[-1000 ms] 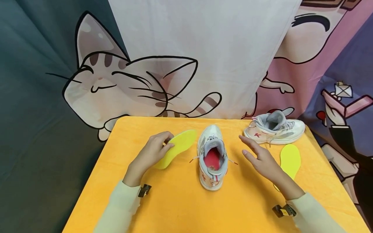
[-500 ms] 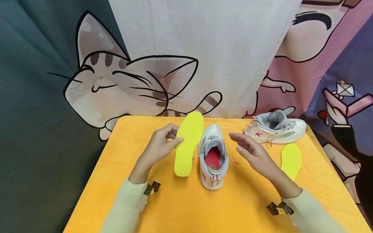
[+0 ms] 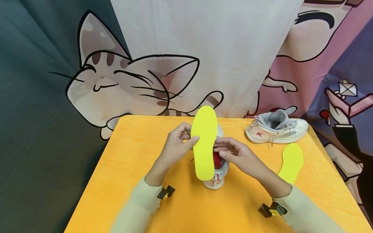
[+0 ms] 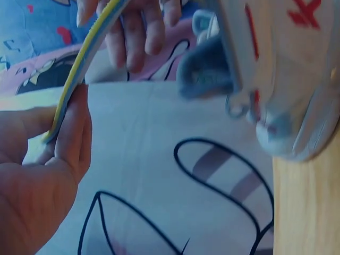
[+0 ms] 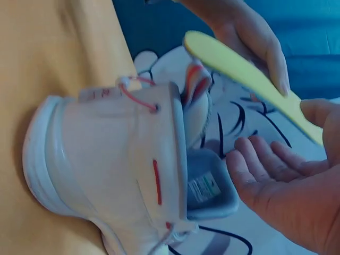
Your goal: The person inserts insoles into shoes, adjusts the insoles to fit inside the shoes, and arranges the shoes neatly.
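My left hand (image 3: 176, 147) pinches a yellow insole (image 3: 204, 142) at its left edge, thumb on the near face and fingers behind. The insole stands nearly upright above a white sneaker (image 3: 214, 183), hiding much of it in the head view. Through the shoe's opening its red inside (image 3: 217, 160) shows. My right hand (image 3: 243, 157) is beside the insole's right edge, over the shoe's opening. In the right wrist view its fingers (image 5: 260, 159) are loosely bent and spread, with the thumb overlapping the insole's end. From the left wrist view, the insole's thin edge has a blue-grey underside.
A second white sneaker (image 3: 291, 131) lies at the back right of the yellow table (image 3: 125, 155), its toe pointing right. Just in front of it lies another yellow insole (image 3: 292, 161). A cartoon-printed cloth (image 3: 221, 48) hangs behind the table's back edge.
My left hand has brought the insole rightward and turned it from slanted to nearly upright over the shoe. My right hand has moved left to the insole's edge.
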### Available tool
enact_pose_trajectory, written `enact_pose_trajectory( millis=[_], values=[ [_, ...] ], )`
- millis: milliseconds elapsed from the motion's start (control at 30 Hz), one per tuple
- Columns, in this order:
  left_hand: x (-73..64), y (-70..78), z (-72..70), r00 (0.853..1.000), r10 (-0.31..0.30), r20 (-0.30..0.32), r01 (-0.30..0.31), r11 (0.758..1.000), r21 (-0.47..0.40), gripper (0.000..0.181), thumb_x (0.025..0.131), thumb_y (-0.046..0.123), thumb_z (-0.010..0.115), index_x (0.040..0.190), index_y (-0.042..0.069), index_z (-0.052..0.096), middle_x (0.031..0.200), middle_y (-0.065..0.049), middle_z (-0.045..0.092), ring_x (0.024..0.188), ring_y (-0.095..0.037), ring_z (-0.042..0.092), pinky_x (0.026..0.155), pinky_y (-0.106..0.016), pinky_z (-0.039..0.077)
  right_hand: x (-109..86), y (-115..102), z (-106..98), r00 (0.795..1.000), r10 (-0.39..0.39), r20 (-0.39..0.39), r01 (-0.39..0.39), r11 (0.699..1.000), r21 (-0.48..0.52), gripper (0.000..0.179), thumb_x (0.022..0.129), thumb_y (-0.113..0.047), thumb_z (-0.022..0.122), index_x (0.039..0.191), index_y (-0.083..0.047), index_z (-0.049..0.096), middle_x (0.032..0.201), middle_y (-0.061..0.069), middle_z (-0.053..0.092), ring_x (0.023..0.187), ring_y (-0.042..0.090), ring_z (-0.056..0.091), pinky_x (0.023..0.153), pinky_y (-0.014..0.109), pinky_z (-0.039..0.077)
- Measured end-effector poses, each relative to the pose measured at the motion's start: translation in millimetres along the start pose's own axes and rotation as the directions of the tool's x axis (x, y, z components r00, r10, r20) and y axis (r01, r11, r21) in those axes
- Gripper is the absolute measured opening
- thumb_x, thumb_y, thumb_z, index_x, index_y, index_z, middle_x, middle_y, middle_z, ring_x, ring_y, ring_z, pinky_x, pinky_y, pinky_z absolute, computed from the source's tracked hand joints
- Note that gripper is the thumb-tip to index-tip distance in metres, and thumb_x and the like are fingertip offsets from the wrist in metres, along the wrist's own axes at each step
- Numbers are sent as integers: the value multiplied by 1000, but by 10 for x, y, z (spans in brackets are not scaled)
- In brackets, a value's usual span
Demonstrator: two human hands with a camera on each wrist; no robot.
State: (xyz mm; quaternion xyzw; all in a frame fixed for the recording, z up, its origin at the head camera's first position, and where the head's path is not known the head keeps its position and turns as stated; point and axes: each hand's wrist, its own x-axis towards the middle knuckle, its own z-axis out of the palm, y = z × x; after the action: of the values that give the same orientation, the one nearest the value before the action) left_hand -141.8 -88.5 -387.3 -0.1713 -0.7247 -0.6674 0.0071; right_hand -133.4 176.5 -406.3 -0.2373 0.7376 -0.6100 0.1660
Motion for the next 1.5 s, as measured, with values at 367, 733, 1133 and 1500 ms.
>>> enact_pose_trajectory(
  millis=[367, 733, 1133, 1500],
  values=[
    [-20, 8, 165, 999, -7, -43, 3, 996, -85, 19, 98, -1, 66, 111, -1, 53, 102, -16, 59, 95, -23, 74, 73, -34, 64, 26, -14, 108, 997, 64, 49, -65, 998, 23, 39, 103, -9, 63, 134, 11, 53, 122, 24, 66, 105, 9, 69, 89, 25, 59],
    [16, 107, 174, 999, 20, -28, -22, 996, -84, 20, 98, 2, 66, 115, -2, 54, 99, -16, 59, 89, -18, 73, 71, -39, 64, 24, -67, 107, 999, 31, -28, -34, 995, -92, 27, 100, -5, 65, 125, 6, 64, 108, 17, 74, 94, 10, 71, 82, 25, 59],
    [179, 121, -76, 1000, 30, -7, -30, 999, -41, 31, 100, 5, 64, 130, -3, 58, 100, -22, 67, 78, -12, 72, 67, -37, 64, -57, -148, -240, 997, 55, 51, -32, 926, -377, 21, 102, -7, 63, 122, -10, 68, 100, 2, 68, 87, 14, 60, 75, 25, 53],
    [160, -19, -19, 999, -17, 49, 22, 996, -89, 24, 101, -2, 60, 123, -9, 57, 107, -22, 63, 77, -12, 72, 68, -34, 63, -47, -145, -415, 995, 93, 46, -48, 805, -591, 32, 105, -20, 60, 137, -15, 62, 115, -1, 70, 94, 14, 63, 79, 31, 54]
  ],
)
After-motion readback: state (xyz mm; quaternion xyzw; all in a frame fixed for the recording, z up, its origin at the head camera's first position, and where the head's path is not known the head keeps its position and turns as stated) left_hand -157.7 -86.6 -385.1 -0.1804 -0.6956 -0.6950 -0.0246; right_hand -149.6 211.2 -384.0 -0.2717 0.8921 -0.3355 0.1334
